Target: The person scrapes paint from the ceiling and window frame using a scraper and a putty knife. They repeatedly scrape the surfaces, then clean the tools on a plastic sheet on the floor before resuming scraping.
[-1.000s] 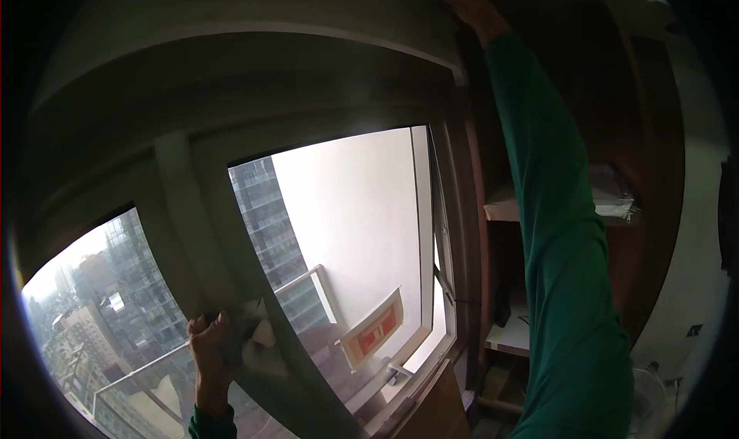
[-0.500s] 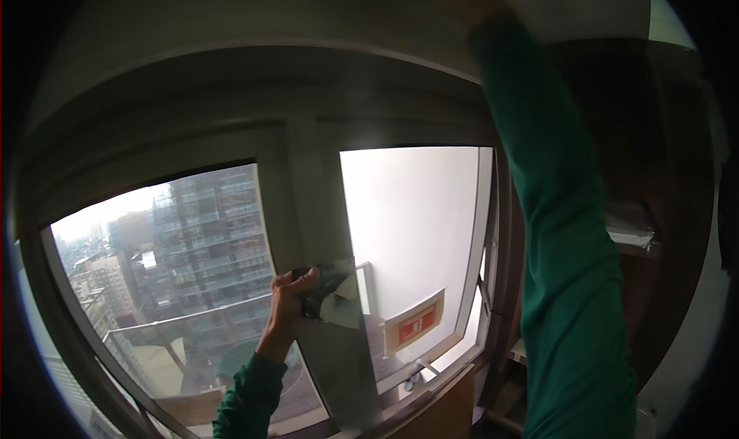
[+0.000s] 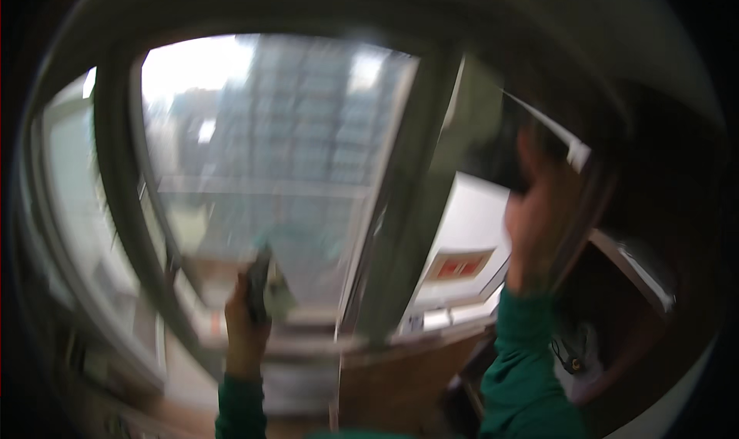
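Observation:
My left hand [image 3: 246, 327], at the lower left, is closed round a slim dark thing [image 3: 260, 289] with a pale flap [image 3: 279, 294] at its right side. It stands in front of the large window pane, and its kind does not show. My right hand [image 3: 535, 212] is raised at the right, before the smaller window opening, with fingers bent. A dark, smeared shape [image 3: 493, 146] lies against those fingers and seems to be in their hold. Motion blur hides what it is.
The large window pane [image 3: 269, 146] shows tall buildings outside. A dark frame post [image 3: 400, 185] divides it from the right opening, where a red-and-white sign [image 3: 462, 265] shows. A brown wooden panel [image 3: 408, 385] is below. Dark shelving [image 3: 623, 308] stands at the right.
The view has swung right to left, so the window sits farther right and higher. My right hand has come down from above the frame. My left hand still holds the dark thing, now lower.

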A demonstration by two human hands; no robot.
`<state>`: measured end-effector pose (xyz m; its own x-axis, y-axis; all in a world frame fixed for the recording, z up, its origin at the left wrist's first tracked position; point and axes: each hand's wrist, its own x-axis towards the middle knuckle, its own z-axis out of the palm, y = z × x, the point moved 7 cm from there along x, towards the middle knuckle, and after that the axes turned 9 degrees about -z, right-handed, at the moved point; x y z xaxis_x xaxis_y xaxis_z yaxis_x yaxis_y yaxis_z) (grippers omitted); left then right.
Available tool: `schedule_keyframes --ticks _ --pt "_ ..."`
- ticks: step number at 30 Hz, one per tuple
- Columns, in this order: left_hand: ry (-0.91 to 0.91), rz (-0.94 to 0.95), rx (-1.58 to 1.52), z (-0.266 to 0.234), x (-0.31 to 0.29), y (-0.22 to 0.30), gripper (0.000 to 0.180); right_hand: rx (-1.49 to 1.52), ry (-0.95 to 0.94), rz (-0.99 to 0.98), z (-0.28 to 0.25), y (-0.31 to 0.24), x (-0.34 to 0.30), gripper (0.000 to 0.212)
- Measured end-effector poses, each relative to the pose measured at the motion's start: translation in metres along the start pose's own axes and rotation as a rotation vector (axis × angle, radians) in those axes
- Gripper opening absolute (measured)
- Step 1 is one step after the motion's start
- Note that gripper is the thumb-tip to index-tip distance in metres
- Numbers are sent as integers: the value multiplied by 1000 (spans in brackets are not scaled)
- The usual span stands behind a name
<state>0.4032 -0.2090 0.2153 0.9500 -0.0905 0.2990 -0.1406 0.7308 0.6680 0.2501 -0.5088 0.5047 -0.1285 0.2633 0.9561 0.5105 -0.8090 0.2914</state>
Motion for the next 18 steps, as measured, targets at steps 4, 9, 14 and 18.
schedule_keyframes --ticks 4,9,14,18 --pt "177 -154 -338 -49 -22 -20 34 1055 -167 904 136 -82 -189 19" --pt "652 85 -330 -150 -123 37 28 1671 -140 1188 243 -270 -236 34" --pt "1013 340 -187 -177 -189 84 24 1682 -596 1016 269 -357 -261 33" --pt "1140 397 -191 -212 -238 91 25 1531 -777 487 262 -377 -277 36"
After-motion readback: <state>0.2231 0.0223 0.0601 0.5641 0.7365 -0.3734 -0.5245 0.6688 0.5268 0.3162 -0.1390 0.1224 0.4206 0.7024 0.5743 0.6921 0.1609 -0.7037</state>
